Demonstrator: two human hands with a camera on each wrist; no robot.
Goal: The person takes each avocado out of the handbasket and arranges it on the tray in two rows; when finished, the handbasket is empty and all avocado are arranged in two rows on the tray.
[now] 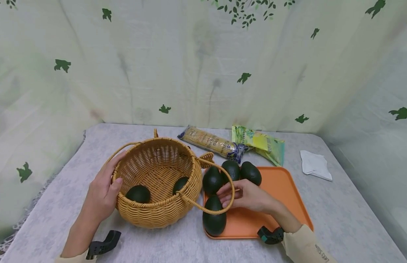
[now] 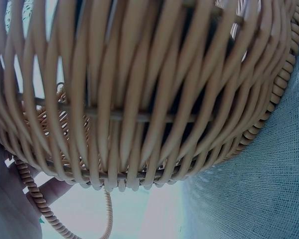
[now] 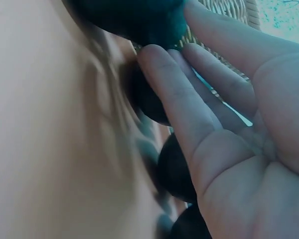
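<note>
Two avocados (image 1: 138, 193) already lay in the basket (image 1: 157, 204) near the tabletop's front-left; four remained on the orange tray (image 1: 282, 190). The left hand (image 1: 101, 195) gripped the basket's rim. The right hand (image 1: 247, 197), fingers relaxed and holding nothing, touched the nearest tray avocado (image 1: 214, 219).

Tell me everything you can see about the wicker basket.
The wicker basket is round, woven from tan cane, with two thin hoop handles folded down. It stands upright on the grey table, left of the orange tray. The left hand holds its rim. Two dark avocados lie inside.
</note>
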